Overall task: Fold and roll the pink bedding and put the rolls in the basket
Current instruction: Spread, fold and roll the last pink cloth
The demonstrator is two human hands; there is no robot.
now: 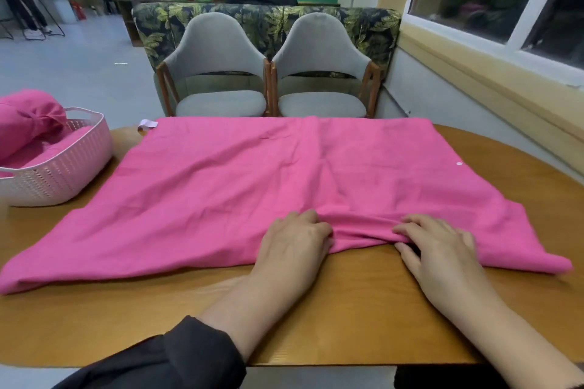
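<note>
Hands [295,240] on sheet [252,174], basket [63,174] beside.

Your pink bedding [252,174] is matt woven cloth, softly creased. It lies on a smooth wooden table [347,309] with a warm satin sheen. The basket [60,167] is pale perforated plastic (faintly glossy). The chairs [218,73] have grey matt fabric on wooden frames.
</note>
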